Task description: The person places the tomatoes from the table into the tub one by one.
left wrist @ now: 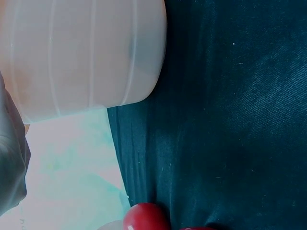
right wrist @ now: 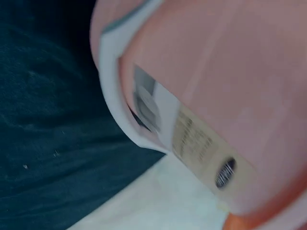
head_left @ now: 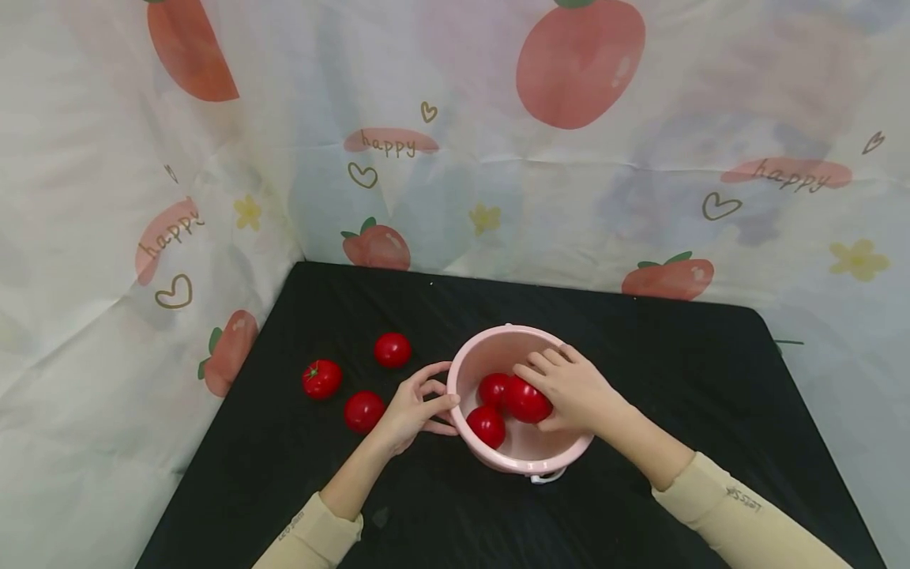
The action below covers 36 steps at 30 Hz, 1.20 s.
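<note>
A pink bucket point(head_left: 569, 457) stands on the black cloth. At the left side of its rim, my left hand point(head_left: 408, 411) holds it, thumb on the rim and fingers along the outer wall. My right hand point(head_left: 579, 395) reaches over the right rim into the bucket and grips a red tomato point(head_left: 528, 401). Beneath and beside that one, another tomato point(head_left: 493, 390) and a third tomato point(head_left: 486, 427) lie inside. The left wrist view has the bucket's ribbed wall point(left wrist: 86, 52) with part of the left hand point(left wrist: 10, 153) at the edge. The right wrist view shows only the outside of the bucket point(right wrist: 225, 91); the right hand is hidden there.
Left of the bucket, three tomatoes lie on the black cloth point(head_left: 640, 521): a tomato with a green stem point(head_left: 322, 379), a tomato farther back point(head_left: 392, 350) and a tomato near my left wrist point(head_left: 364, 412). The white bucket handle point(head_left: 547, 477) hangs in front. Printed curtains point(head_left: 498, 205) enclose the table.
</note>
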Each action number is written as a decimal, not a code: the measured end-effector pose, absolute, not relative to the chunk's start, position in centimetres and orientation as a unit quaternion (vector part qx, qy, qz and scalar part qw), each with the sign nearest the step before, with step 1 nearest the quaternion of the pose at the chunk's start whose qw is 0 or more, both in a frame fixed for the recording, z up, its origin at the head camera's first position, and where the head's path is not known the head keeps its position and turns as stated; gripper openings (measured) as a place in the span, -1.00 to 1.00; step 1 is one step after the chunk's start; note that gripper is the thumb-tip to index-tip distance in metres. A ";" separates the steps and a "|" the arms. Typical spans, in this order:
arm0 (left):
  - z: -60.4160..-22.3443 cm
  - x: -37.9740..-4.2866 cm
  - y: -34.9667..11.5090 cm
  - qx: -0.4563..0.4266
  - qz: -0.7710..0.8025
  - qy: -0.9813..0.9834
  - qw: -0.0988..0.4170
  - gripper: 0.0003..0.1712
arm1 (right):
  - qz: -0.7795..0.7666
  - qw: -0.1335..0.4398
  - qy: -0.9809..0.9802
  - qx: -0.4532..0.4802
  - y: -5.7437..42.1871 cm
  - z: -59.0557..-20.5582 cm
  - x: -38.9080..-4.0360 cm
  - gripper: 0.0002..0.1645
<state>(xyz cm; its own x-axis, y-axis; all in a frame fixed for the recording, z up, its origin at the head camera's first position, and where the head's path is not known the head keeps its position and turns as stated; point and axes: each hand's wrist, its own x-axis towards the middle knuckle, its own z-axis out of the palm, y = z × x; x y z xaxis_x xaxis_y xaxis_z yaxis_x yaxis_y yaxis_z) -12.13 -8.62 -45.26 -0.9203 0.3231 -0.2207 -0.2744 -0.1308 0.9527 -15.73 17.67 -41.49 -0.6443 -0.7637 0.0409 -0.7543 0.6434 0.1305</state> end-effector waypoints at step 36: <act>-45.1 -12.1 -8.5 0.022 0.754 0.625 0.200 -0.32 | -0.205 -0.022 -0.863 0.461 16.2 -44.6 -16.1 -0.05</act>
